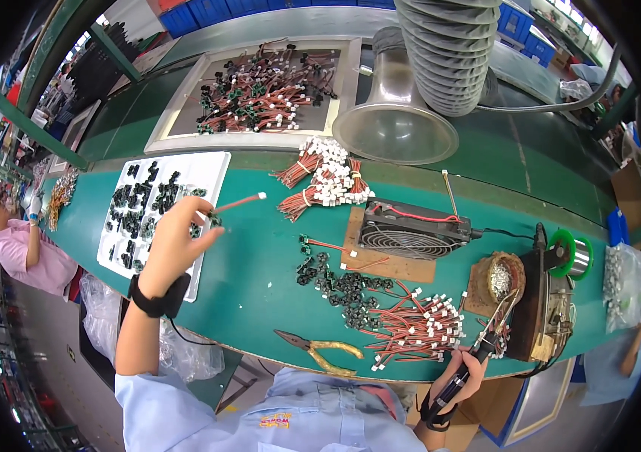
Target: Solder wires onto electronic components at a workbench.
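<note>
My left hand (177, 239) is raised over the near right edge of a white tray (219, 169). Between its thumb and fingers is a wire lead (239, 204), red and dark, with a white plug at its free end and a small green-black part at the fingers. In the tray lie several small black-green parts (132, 200). My right hand (469, 373), at the bench's front edge, grips a soldering iron (452, 390), its tip toward the solder pot area. Beside it spreads a pile of red-black leads with white plugs (422, 324), next to loose black parts (350, 288).
Pliers (316, 350) lie at the front edge. A fan (411, 230), a round pot (502, 277) and a solder wire spool (576, 255) stand rightward. Behind are bundled leads (324, 177), a framed tray of parts (162, 128) and a fume hood (395, 124). A person (27, 252) sits far left.
</note>
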{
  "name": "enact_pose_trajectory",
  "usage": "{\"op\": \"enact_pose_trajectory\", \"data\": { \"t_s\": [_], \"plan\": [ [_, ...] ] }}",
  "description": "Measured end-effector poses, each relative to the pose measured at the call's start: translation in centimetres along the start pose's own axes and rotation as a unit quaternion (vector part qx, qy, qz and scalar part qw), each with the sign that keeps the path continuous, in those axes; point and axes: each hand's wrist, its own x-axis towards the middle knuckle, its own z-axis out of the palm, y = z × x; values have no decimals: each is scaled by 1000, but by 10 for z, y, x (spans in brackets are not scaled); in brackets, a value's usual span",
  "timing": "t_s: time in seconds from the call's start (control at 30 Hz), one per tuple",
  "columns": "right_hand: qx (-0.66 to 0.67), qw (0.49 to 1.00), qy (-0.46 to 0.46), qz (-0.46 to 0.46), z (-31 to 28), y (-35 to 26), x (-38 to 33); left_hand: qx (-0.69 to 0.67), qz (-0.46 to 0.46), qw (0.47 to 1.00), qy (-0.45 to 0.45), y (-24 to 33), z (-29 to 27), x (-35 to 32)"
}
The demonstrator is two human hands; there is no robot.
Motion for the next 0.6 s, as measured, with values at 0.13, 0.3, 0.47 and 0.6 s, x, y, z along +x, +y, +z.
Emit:
{"op": "enact_pose_trajectory", "data": {
  "t_s": [0.13, 0.3, 0.47, 0.6],
  "plan": [
    [4, 1000, -14, -5, -3, -1, 0, -57, 39, 997, -21, 37, 20, -6],
    [9, 1000, 7, -2, 1, 1, 0, -39, 65, 996, -45, 65, 42, -1],
    [37, 999, 19, 9, 0, 0, -3, -19, 106, 994, -9, 91, 37, -18],
    [39, 999, 8, 17, -3, 3, -4, -16, 135, 990, 28, 107, 27, -30]
  ]
}}
